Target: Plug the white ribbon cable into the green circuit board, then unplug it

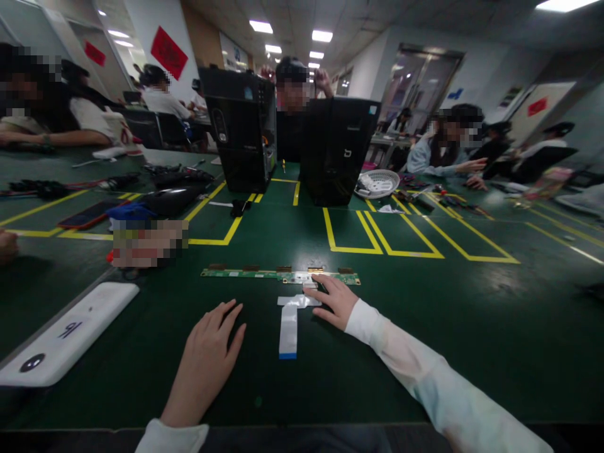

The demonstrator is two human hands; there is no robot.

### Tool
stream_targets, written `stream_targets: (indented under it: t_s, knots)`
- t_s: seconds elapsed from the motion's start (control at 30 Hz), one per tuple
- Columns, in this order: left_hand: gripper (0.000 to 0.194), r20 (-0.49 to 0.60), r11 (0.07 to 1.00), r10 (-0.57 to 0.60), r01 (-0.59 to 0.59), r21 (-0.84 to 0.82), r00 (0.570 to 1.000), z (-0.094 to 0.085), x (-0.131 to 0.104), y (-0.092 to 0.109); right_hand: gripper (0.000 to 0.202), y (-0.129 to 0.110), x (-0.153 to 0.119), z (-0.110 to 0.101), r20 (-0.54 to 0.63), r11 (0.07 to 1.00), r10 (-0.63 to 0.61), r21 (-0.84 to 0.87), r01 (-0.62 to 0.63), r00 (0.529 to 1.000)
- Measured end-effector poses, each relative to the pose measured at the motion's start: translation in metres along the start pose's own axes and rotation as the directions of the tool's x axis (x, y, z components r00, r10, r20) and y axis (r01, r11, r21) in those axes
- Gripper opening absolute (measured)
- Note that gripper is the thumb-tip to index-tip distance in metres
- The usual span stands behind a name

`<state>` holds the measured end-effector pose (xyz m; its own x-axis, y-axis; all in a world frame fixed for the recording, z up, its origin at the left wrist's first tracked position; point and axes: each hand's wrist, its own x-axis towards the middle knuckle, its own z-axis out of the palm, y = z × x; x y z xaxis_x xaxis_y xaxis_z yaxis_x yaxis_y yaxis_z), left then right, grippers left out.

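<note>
A long, narrow green circuit board (264,274) lies across the dark green table in front of me. From its right half a white flat ribbon cable (288,327) folds over and runs toward me, ending in a blue tip. My right hand (335,302) rests at the cable's upper end and the board's near edge, fingers spread and touching there. Whether it pinches anything does not show. To the left of the cable, my left hand (212,343) lies on the tabletop with fingers loosely stretched, holding nothing.
Two black computer towers (240,132) (337,151) stand at the back, a person behind them. A white device (70,333) marked 16 lies at left. A white basket (379,183) and loose parts sit at back right. Yellow tape (410,254) marks the table (425,327). Other people sit around.
</note>
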<state>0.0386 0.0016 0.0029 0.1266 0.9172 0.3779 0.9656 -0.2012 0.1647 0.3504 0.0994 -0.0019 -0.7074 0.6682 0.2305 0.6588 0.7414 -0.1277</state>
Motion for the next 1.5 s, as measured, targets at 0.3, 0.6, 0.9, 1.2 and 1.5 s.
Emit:
stream_targets:
  t_s: [0.3,0.6,0.9,1.2,1.5]
  knots:
    - [0.050,0.022,1.000,0.004,-0.005,0.020,1.000,0.001,-0.002,-0.002,0.052,0.009,-0.034,-0.011,-0.020,0.998,0.022,-0.060,-0.023,1.000]
    - [0.051,-0.003,1.000,0.014,-0.014,0.012,1.000,0.003,-0.002,-0.002,0.047,0.043,-0.113,-0.029,-0.108,0.991,0.116,-0.051,-0.122,0.987]
    - [0.051,0.000,1.000,0.008,-0.008,0.013,1.000,0.003,-0.002,-0.001,0.048,0.074,-0.192,-0.039,-0.175,0.954,0.256,-0.114,-0.277,0.951]
    - [0.049,-0.015,1.000,0.016,-0.016,0.008,1.000,0.002,-0.002,0.000,0.055,0.087,-0.278,-0.047,-0.227,0.870,0.429,-0.156,-0.468,0.874]
    - [0.052,0.001,1.000,0.019,-0.019,0.011,1.000,0.002,-0.002,-0.002,0.055,0.100,-0.364,-0.053,-0.165,0.752,0.614,-0.177,-0.635,0.772]
